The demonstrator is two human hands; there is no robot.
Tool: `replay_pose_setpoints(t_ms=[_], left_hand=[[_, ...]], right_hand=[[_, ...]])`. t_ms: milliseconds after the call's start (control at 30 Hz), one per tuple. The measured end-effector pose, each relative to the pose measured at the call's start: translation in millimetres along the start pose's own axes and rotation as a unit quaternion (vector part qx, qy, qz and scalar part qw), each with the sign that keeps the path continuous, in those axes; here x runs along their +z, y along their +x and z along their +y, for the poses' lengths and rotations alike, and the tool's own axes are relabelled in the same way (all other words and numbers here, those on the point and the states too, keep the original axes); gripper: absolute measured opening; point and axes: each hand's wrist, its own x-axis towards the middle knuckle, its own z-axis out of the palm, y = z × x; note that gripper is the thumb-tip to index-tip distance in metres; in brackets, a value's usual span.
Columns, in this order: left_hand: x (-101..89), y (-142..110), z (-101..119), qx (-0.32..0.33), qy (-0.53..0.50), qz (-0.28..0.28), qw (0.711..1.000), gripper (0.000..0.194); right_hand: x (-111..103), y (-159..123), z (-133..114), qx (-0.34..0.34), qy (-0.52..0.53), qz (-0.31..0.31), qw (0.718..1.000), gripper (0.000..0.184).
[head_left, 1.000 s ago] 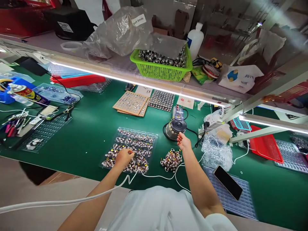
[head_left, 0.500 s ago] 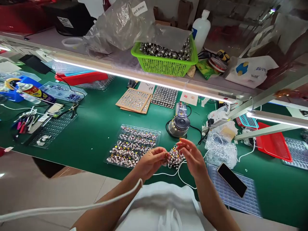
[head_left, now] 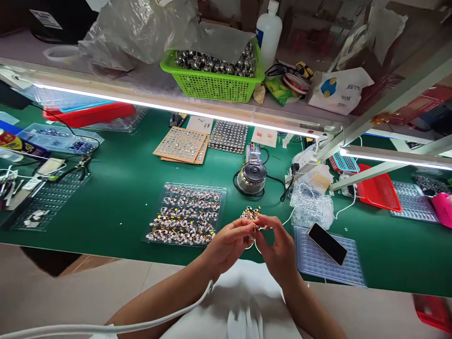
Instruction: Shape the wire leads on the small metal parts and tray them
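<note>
My left hand (head_left: pixel 230 240) and my right hand (head_left: pixel 278 245) meet in front of my body. Between thumb and fingertips, the left pinches a small part with a yellowish tip (head_left: pixel 254 228), too small to make out well. My right thumb and forefinger close on the same part from the other side. Just behind the fingers, partly hidden by them, lies a pile of small white looped parts with yellow tabs (head_left: pixel 250 213). To the left, a clear plastic tray (head_left: pixel 223 194) holds rows of similar looped parts.
A round grey-black device (head_left: pixel 254 173) with a cable stands beyond the pile. On the right, a phone (head_left: pixel 327 243) rests on clear trays (head_left: pixel 355 270). Overhead, the shelf carries a green basket (head_left: pixel 215 84) of shiny metal balls. A white cable (head_left: pixel 158 321) crosses my left forearm.
My left hand came from the tray to in front of the pile, carrying the small part. My right hand moved down from near the round device and closed on the part too.
</note>
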Motion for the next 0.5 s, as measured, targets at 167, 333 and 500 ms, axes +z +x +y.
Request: replay_pose_setpoints(t_ms=[167,333,500], left_hand=[[-7.8,-6.4,1.7,0.17,0.206,0.044,0.963,0.018],[-10.5,-13.6,7.5,0.306,0.409,-0.001,0.86,0.025],[-13.7,-10.1,8.9,0.214,0.334,-0.007,0.918,0.023]], right_hand=[[-9.4,1.6,-4.9,0.042,-0.025,-0.035,0.998,0.028],[-9.2,3.5,-4.2,0.044,-0.016,-0.081,0.996,0.033],[-7.2,2.9,-3.7,0.047,-0.005,-0.099,0.994,0.036]])
